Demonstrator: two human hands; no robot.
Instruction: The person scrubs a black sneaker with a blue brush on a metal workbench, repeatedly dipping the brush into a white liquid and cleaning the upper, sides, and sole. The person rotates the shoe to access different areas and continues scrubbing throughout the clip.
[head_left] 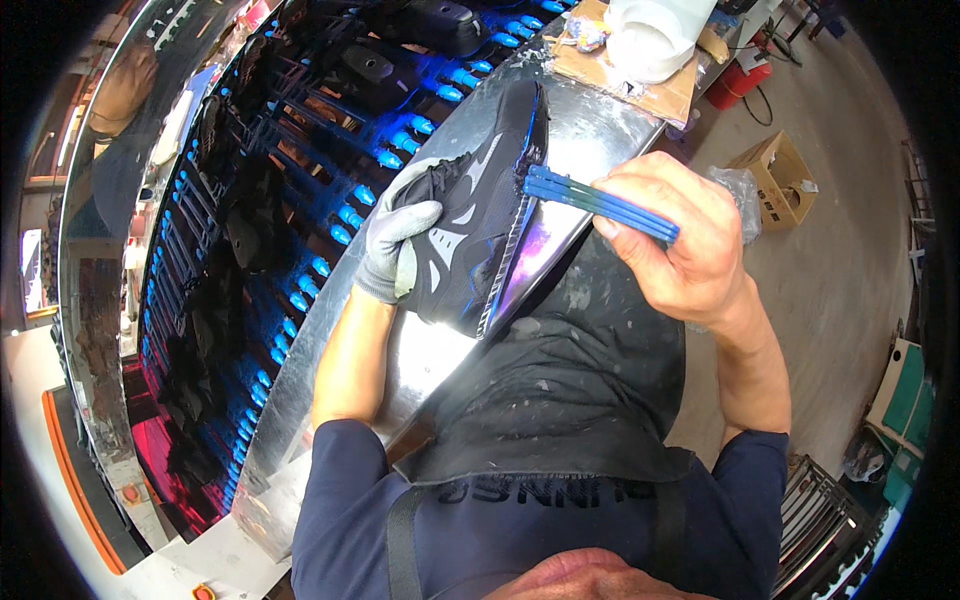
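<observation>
A black shoe upper with grey patches (465, 215) is held on its side over the metal ledge, its toe pointing away from me. Wearing a grey glove, my left hand (398, 232) is closed around it near the laces and collar. My right hand (685, 235) is bare and pinches a blue brush (610, 203) by its several joined handles. The dark bristles touch the shoe's bottom edge, where a wet-looking line runs along the rim. Blue and purple light glints off the metal beside that edge.
A metal ledge (590, 130) runs in front of me. Beyond it, a conveyor with blue-tipped rods (350, 215) carries other dark shoe parts. A white container (655, 40) stands on cardboard at the far right. An open cardboard box (775, 180) sits on the floor.
</observation>
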